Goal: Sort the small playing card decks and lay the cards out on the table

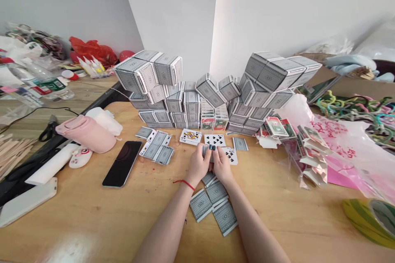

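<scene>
My left hand [198, 166] and my right hand [221, 163] meet at the middle of the wooden table [123, 222], both closed on a small stack of playing cards [207, 151] with grey patterned backs. Face-up cards lie just beyond them: a court card [190, 136], a black spade card [214, 139] and another partly under my right hand [231, 155]. Between my forearms lie several face-down cards [212, 205]. A spread of face-down cards [156, 148] lies to the left.
A wall of grey card boxes [191, 90] stands at the back. A black phone [122, 163], a pink pouch [88, 133] and a white tube [51, 168] lie left. Flattened card cartons [305, 139] and a pink plastic bag [348, 148] lie right; a tape roll [370, 220] sits near the right edge.
</scene>
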Demonstrator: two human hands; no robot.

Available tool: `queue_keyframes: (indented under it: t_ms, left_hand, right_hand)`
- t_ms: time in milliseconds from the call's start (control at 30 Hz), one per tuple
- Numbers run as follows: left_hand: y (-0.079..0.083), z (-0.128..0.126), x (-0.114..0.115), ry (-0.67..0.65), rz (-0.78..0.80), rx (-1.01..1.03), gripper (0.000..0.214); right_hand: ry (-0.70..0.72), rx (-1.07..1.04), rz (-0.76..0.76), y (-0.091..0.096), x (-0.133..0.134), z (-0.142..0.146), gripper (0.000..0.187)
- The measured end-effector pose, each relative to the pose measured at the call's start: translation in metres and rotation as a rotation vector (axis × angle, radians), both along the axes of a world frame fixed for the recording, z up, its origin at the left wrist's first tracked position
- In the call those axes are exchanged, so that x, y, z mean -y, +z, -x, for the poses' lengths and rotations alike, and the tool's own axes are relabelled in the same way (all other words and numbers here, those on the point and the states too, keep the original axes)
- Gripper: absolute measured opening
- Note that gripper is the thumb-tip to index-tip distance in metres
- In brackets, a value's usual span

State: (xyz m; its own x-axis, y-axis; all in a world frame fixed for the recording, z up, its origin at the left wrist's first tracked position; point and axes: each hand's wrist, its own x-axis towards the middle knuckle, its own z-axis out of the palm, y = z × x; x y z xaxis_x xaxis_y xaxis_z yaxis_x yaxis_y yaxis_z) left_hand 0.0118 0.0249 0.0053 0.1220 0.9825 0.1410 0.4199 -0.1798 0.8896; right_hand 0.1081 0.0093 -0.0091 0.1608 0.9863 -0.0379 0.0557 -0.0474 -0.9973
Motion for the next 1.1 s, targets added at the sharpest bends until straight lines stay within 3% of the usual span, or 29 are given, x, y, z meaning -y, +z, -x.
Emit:
queue_keyframes:
  t_ms: [300,467,567,867,933,1100]
  left_hand:
    - [0.0,-0.005,0.002,0.072,-0.063,-0.107,0.023]
    - [-0.001,-0.008,0.003,0.233,-0.027,-0.185,0.029]
    - [-0.003,-0.007,0.001,0.287,-0.022,-0.22,0.034]
    - [-0.007,-0.006,-0.001,0.114,-0.006,-0.052,0.038]
    - [-0.007,-0.007,-0.001,0.108,-0.018,-0.068,0.038]
    - [-0.009,-0.007,0.0,0.159,-0.047,-0.151,0.039]
  right_hand:
    - [-0.189,0.517,-0.154,-0.005,-0.001,0.0,0.035]
    - [-0.195,0.667,-0.161,-0.005,-0.001,0.001,0.036]
    - [-0.181,0.653,-0.164,-0.003,-0.001,0.001,0.037]
    - [-0.04,0.155,0.052,-0.001,0.0,-0.004,0.047]
    - [-0.035,0.175,0.045,0.0,0.0,-0.004,0.049]
    - [-0.156,0.457,-0.124,0.002,0.0,0.001,0.053]
